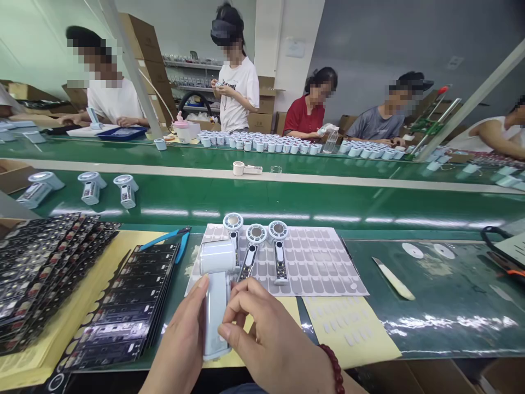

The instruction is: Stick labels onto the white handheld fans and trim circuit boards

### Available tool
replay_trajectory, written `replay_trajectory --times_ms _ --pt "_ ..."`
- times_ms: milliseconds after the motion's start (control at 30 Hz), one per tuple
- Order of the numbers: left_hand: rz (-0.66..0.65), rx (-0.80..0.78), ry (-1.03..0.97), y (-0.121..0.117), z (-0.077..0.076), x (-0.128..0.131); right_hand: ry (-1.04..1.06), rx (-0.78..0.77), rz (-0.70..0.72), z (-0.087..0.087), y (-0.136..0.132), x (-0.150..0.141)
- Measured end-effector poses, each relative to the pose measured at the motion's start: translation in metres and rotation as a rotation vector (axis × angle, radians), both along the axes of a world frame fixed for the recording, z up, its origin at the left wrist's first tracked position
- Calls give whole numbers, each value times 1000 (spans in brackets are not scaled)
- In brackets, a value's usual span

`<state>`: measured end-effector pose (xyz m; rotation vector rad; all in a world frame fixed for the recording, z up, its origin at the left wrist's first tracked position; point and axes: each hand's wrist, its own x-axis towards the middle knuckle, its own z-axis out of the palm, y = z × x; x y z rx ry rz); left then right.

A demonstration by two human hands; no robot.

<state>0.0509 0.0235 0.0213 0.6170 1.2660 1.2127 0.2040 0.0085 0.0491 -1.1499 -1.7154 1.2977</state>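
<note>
My left hand (182, 342) grips the handle of a pale blue handheld fan (216, 284), thumb along its left side. My right hand (262, 334), with a red bead bracelet on its wrist, has its fingers curled and pinched against the right side of the same handle. The fan's head points away from me. Just beyond it three more fans (256, 241) lie side by side, heads away from me, on a grey sticker sheet (315, 262).
Stacks of black printed sheets (123, 306) and dark boards (36, 268) lie at left, with blue pliers (172, 238). A yellow backing sheet (353, 328) and a pale blade (394, 279) lie at right. Fans (90, 189) ride the green belt (287, 200). Several people work opposite.
</note>
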Motion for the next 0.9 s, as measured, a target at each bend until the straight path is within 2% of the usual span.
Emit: replay_trajectory --times_ms 233,400,467,533,633,700,767,833,900 --pt "77 -76 -112 7 5 10 -105 56 -30 2 7 -2" --pt "123 -106 -203 11 14 17 -212 201 -82 -6 8 -5" --pt "141 -161 -203 14 17 19 -131 241 -106 -8 7 -5" --pt "111 -209 -222 17 21 20 41 240 -176 -8 5 -4" --pt "-34 -189 -273 24 30 17 270 216 -351 -8 5 7" --pt "-102 -158 -229 34 39 13 268 227 -458 -11 10 26" --pt "-98 -160 -106 53 49 7 95 276 -567 -18 18 54" --pt "-83 -132 26 81 57 2 -243 320 -691 -27 26 91" --pt "-87 -80 129 112 63 -1 -650 268 -785 -38 33 129"
